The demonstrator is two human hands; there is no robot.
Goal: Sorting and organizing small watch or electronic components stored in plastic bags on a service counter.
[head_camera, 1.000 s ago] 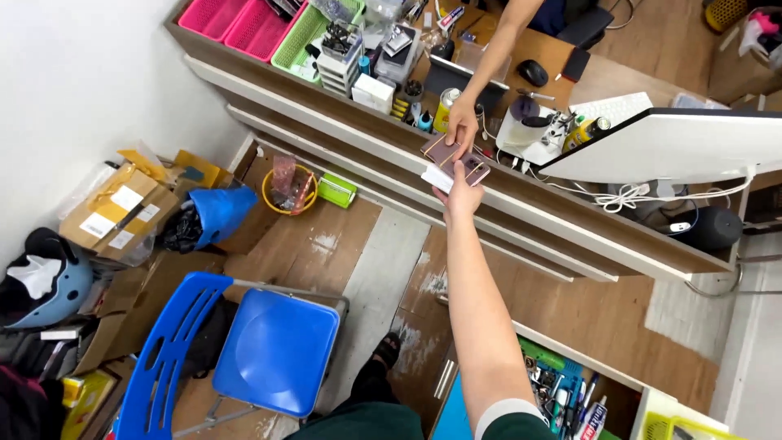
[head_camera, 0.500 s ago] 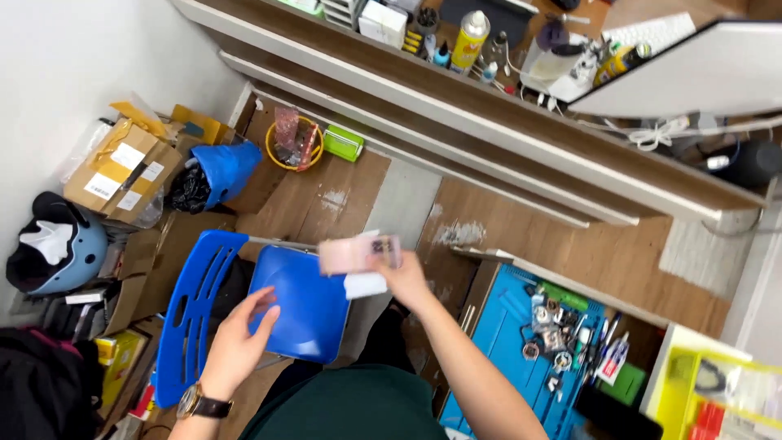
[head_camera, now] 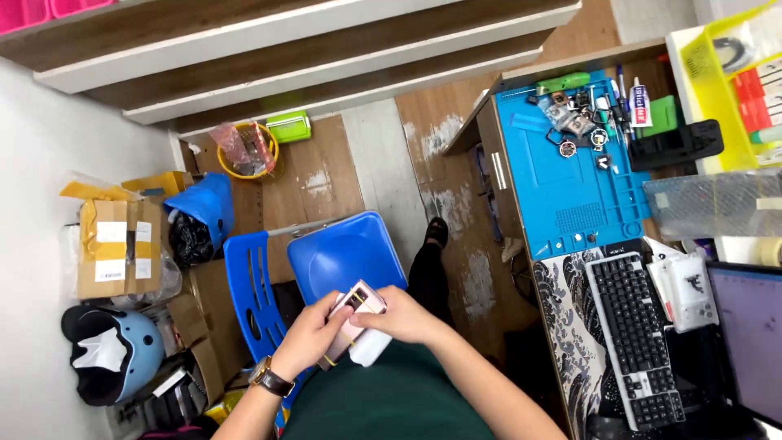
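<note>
Centrally, low in the frame, both hands, left hand (head_camera: 305,338) and right hand (head_camera: 401,316), clamp together on a pink phone (head_camera: 352,319) above the blue chair (head_camera: 342,254).

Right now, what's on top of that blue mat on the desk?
On the blue mat, small parts and tools lie clustered along its far end: round metal pieces, a green-handled tool, pens. The near part is bare. Too small to name each piece.
</note>
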